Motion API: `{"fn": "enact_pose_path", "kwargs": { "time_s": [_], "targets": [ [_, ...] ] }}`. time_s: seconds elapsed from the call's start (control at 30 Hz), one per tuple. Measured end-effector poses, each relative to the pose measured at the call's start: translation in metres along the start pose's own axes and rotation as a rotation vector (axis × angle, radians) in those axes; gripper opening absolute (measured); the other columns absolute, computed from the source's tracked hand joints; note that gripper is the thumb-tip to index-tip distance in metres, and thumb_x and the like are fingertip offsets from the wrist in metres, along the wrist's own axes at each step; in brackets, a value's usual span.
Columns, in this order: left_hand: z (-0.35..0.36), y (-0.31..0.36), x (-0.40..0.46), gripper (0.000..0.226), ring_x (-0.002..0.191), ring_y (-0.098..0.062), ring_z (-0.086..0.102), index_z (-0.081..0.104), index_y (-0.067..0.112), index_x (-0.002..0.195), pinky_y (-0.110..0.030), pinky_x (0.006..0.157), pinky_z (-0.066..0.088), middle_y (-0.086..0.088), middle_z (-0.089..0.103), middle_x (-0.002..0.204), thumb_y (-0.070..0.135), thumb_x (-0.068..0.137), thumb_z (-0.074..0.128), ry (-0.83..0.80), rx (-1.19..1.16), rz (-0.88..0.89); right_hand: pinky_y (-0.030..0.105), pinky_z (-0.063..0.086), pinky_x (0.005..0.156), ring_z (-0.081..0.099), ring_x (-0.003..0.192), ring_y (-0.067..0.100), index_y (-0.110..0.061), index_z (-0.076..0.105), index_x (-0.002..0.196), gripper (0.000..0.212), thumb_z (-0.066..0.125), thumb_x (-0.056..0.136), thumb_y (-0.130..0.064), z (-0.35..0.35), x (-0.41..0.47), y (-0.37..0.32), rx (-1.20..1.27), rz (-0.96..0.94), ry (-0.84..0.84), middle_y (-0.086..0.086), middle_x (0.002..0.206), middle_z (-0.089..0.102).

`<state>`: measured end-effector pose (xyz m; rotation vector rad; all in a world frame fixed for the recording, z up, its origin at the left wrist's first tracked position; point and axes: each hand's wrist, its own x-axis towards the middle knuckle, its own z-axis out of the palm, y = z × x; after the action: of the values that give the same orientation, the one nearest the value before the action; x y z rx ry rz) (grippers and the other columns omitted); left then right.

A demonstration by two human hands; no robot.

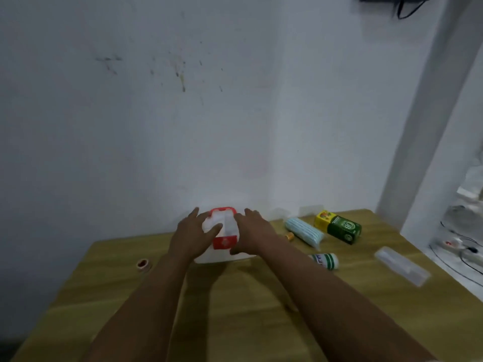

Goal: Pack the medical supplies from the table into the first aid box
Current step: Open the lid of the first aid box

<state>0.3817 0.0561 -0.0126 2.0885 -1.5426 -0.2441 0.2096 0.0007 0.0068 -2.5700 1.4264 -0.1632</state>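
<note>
A white first aid box (pixel 225 232) with a red handle and red latch stands shut at the far middle of the wooden table (pixel 235 296). My left hand (pixel 193 235) lies on its left side and my right hand (pixel 254 232) on its right side, both gripping it. To the right lie a pack of blue face masks (pixel 304 231), a green and yellow carton (pixel 338 227), a small amber bottle (pixel 289 236), a white and green roll (pixel 325 260) and a clear plastic case (pixel 402 265). A roll of tape (pixel 143 264) lies to the left.
A white wall stands right behind the table. A white pillar (pixel 423 126) rises at the right. Beyond the table's right edge there are cables and a power strip (pixel 457 246).
</note>
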Motion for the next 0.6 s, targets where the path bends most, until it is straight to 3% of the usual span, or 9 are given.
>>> {"fn": "enact_pose_path", "kwargs": {
  "time_s": [0.23,0.33,0.43,0.5,0.6],
  "targets": [
    [-0.019,0.002,-0.079,0.081,0.150,-0.024,0.031,0.040,0.024,0.155,-0.044,0.119,0.027,-0.001,0.029,0.166,0.068,0.089,0.057,-0.033,0.017,0.052,0.045,0.046,0.107,0.045,0.135,0.033,-0.010,0.047,0.145,0.090,0.085,0.075,-0.050,0.011,-0.087,-0.021,-0.122,-0.039,0.130,0.018,0.148,0.042],
    [-0.030,-0.001,-0.105,0.088,0.153,-0.025,0.025,0.035,0.027,0.158,-0.046,0.120,0.026,0.002,0.021,0.168,0.064,0.083,0.064,-0.107,-0.014,0.044,0.047,0.042,0.109,0.045,0.135,0.038,-0.017,0.031,0.154,0.098,0.085,0.077,-0.046,0.023,-0.115,-0.028,-0.222,-0.126,0.187,0.022,0.147,0.045],
    [-0.033,-0.012,-0.126,0.100,0.154,-0.031,0.017,0.025,0.030,0.161,-0.051,0.119,0.026,0.006,0.010,0.170,0.054,0.075,0.071,-0.197,-0.005,0.084,0.054,0.034,0.116,0.038,0.142,0.048,-0.021,0.027,0.155,0.094,0.082,0.082,-0.041,0.040,-0.129,-0.029,-0.355,-0.160,0.216,0.028,0.152,0.042],
    [-0.031,-0.017,-0.134,0.101,0.155,-0.032,0.013,0.018,0.030,0.162,-0.052,0.118,0.027,0.007,0.003,0.171,0.039,0.079,0.075,-0.200,0.028,0.129,0.056,0.030,0.118,0.033,0.145,0.050,-0.020,0.025,0.156,0.087,0.076,0.087,-0.032,0.046,-0.132,-0.029,-0.374,-0.160,0.240,0.031,0.154,0.039],
    [-0.025,-0.022,-0.137,0.106,0.155,-0.031,0.015,0.016,0.030,0.163,-0.051,0.116,0.031,0.007,0.001,0.171,0.040,0.078,0.079,-0.143,0.051,0.160,0.057,0.022,0.122,0.024,0.149,0.051,-0.018,0.017,0.161,0.090,0.068,0.090,-0.041,0.045,-0.139,-0.029,-0.387,-0.168,0.221,0.032,0.161,0.026]
  ]
}}
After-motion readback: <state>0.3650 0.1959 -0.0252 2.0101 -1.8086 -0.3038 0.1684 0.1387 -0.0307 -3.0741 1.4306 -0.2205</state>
